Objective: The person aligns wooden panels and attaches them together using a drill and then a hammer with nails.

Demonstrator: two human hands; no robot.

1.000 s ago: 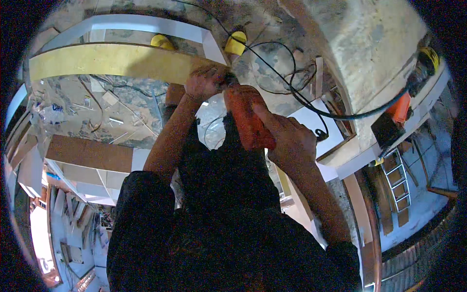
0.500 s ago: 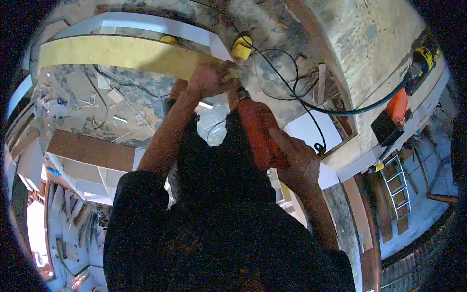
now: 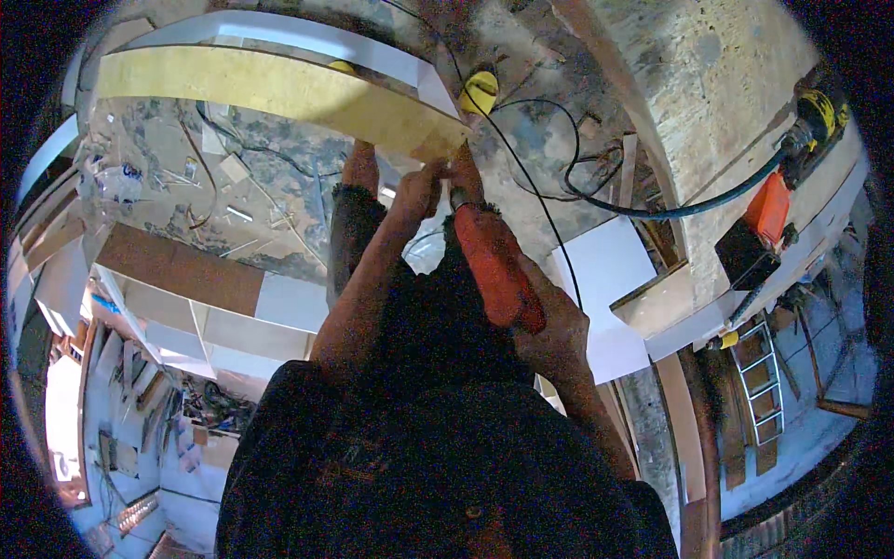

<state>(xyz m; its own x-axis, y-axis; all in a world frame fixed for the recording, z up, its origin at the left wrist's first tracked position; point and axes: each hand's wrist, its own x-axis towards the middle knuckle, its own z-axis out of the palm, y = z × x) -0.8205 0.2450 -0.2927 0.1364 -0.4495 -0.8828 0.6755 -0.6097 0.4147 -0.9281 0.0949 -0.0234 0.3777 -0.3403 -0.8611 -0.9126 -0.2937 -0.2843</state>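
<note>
My right hand (image 3: pixel 554 326) is wrapped round the body of a red power drill (image 3: pixel 496 270). The metal nose of the drill faces away from me, toward the end of a long yellow board (image 3: pixel 279 93). Close to that nose is my left hand (image 3: pixel 419 189), its fingers drawn together just below the board's right end. Whatever those fingers pinch is too small and dark to make out. The board stands on edge as part of a frame with a white panel (image 3: pixel 307 35) behind it.
A yellow round object (image 3: pixel 480 91) lies on the littered floor past the board. Black cable (image 3: pixel 533 186) loops across on the right. An orange and black tool (image 3: pixel 759 228) rests on the worn bench (image 3: pixel 708 121). A white open cabinet (image 3: pixel 200 317) is at left, a ladder (image 3: pixel 759 382) at right.
My left hand has come off the board's right end and drawn back toward me, below it. The drill stays in my right hand, shifted slightly. The whole view has moved a little.
</note>
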